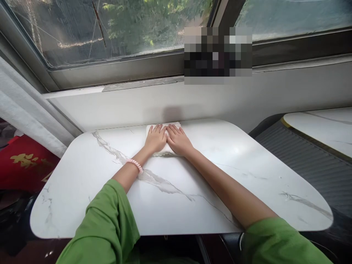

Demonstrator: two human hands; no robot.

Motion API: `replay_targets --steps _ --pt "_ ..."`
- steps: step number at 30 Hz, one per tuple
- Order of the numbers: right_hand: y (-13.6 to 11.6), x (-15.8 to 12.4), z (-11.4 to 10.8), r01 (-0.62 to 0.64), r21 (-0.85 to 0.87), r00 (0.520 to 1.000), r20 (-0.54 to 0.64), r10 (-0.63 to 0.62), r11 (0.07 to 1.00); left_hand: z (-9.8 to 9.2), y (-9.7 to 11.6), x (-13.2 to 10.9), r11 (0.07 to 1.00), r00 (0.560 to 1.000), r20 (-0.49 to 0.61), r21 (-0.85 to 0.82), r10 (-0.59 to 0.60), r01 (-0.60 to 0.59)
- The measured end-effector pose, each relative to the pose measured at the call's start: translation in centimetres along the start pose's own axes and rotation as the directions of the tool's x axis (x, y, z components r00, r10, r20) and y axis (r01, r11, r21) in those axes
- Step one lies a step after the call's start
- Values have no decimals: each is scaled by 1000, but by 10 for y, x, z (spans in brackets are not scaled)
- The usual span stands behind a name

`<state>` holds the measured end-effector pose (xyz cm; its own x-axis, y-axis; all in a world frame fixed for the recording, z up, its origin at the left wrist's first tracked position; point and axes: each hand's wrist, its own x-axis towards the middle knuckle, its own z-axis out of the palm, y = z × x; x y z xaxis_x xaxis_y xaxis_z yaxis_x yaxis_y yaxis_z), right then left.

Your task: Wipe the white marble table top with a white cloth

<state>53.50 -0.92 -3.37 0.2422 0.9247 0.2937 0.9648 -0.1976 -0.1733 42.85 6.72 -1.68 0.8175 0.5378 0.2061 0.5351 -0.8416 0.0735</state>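
Observation:
A folded white cloth (165, 150) lies near the far edge of a white marble-patterned table (90, 176), close to the wall. On its left part my left hand (156, 139) rests flat, palm down, fingers stretched forward; a pink coiled band circles that wrist. Flat on the cloth's right part is my right hand (179, 140), fingers extended. The two hands touch or nearly touch at the thumbs. Much of the cloth's middle is hidden beneath them.
Windows (154, 29) with a metal frame run above the white wall (123, 104). White curtain (33, 102) and a red bag (27, 163) with gold print are at left. To the right stand a grey ribbed surface (297, 157) and another white tabletop (324, 126).

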Motion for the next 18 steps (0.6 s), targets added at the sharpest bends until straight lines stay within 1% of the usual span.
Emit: replay_targets --steps 3,5,8,11,13,15,18 --pt "-17 -35 -6 -15 -58 999 -38 13 998 -5 4 -28 996 995 31 -18 91 -91" --pt "-30 -60 -11 16 -93 998 -66 -22 996 -10 9 -52 989 989 43 -45 143 -141" --pt "-49 -97 -19 93 -108 991 -91 -103 990 -22 18 -93 983 984 52 -87 168 -163" --pt "-67 -128 -28 151 -116 984 -81 -161 982 -35 29 -136 977 981 71 -125 181 -171" --pt "-76 -144 -33 194 -105 977 -65 -201 975 -41 36 -161 979 984 73 -135 164 -153" --pt "-82 -154 -38 244 -55 968 -52 -247 968 -45 42 -181 983 989 65 -132 133 -124" --pt "-82 -158 -41 303 56 953 -24 -302 951 -47 47 -197 988 994 62 -129 93 -84"
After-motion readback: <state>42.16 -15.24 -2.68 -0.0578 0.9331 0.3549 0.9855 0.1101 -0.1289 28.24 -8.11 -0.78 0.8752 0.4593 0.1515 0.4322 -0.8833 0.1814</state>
